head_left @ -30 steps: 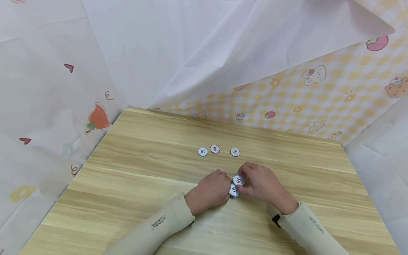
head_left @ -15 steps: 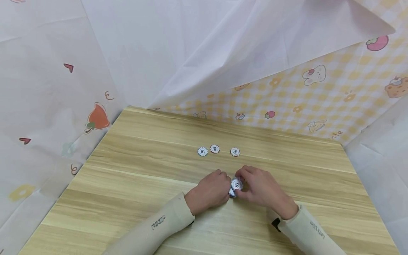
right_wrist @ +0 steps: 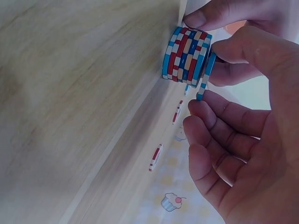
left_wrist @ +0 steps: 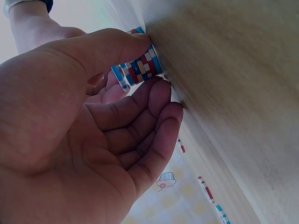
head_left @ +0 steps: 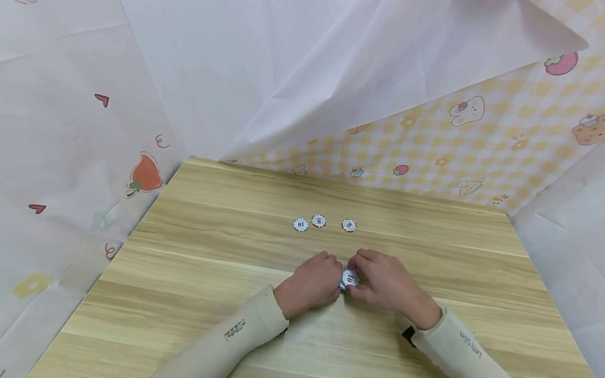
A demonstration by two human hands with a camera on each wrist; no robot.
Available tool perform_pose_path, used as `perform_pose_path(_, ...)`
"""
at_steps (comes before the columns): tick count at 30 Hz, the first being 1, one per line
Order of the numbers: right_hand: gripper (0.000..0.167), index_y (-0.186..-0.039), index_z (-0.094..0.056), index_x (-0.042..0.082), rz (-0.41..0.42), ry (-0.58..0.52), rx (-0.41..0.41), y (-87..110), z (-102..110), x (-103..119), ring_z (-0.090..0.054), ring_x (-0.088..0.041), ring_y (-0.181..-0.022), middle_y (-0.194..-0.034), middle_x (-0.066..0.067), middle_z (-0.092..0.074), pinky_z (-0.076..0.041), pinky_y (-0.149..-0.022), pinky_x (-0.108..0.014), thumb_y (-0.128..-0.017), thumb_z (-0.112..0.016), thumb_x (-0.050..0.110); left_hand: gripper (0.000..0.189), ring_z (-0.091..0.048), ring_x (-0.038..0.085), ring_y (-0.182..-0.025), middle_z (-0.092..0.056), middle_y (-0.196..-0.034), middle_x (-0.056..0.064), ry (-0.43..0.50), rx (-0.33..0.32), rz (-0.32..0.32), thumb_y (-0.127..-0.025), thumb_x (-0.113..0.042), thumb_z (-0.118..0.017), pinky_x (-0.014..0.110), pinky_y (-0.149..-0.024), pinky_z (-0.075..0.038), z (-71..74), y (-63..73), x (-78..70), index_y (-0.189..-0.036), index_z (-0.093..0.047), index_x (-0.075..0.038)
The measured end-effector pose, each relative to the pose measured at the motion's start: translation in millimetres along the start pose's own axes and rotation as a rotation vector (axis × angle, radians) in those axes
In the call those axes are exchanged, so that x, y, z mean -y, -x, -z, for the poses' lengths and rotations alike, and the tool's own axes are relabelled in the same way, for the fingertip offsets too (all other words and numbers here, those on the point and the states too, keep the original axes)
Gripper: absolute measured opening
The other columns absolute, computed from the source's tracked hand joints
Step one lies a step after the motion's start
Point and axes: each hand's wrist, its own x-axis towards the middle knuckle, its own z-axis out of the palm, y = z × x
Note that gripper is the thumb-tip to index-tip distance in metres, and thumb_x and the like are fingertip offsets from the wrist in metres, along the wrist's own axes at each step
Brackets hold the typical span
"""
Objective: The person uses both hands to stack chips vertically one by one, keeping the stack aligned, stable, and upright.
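A stack of poker chips (right_wrist: pixel 186 56) in blue, red, white and tan stands on the wooden table. My left hand (head_left: pixel 312 281) steadies it, thumb on one side and curled fingers on the other, as the left wrist view shows. Between thumb and fingertips my right hand (head_left: pixel 389 281) pinches a blue-and-white poker chip (right_wrist: pixel 206 77) marked 10. That chip sits right at the top of the stack, slightly tilted against it in the right wrist view. From the head view it covers most of the stack beneath.
Farther back on the table (head_left: pixel 227 226) lie three single chips: a blue-edged 10 chip (head_left: pixel 300 224), a red-edged 100 chip (head_left: pixel 319 220) beside it, and another red-edged 100 chip (head_left: pixel 348 225) to the right. Patterned and white sheets (head_left: pixel 264 68) hang behind the table.
My right hand has brought the 10 chip left and toward me, from partly overlapping the stack to over its top. The left hand has stayed in place.
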Motion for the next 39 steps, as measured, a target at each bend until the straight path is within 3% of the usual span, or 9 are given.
perform_pose_path(15, 0.027, -0.103, -0.076, 0.014, 0.013, 0.004, -0.012, 0.2, -2.3, 3.2, -0.06, -0.006, -0.079, -0.092, 0.011, -0.065, -0.052, -0.062, -0.029, -0.083, -0.088, 0.027, 0.014, -0.058, 0.013, -0.078, -0.068, -0.085, -0.002, -0.035, -0.028, -0.019, -0.095, -0.025, -0.079, 0.026, -0.077, -0.047, 4.6, 2.1, -0.6, -0.092, -0.075, -0.012)
perform_pose_path(39, 0.028, -0.106, -0.078, 0.013, 0.017, -0.004, 0.008, -1.4, 2.6, 4.8, -0.062, -0.007, -0.079, -0.095, 0.009, -0.068, -0.052, -0.061, -0.028, -0.085, -0.087, 0.03, 0.015, -0.058, 0.013, -0.078, -0.068, -0.085, -0.002, -0.051, -0.045, -0.023, -0.096, -0.026, -0.078, 0.026, -0.078, -0.047, -1.2, 0.7, -0.4, -0.092, -0.074, -0.012)
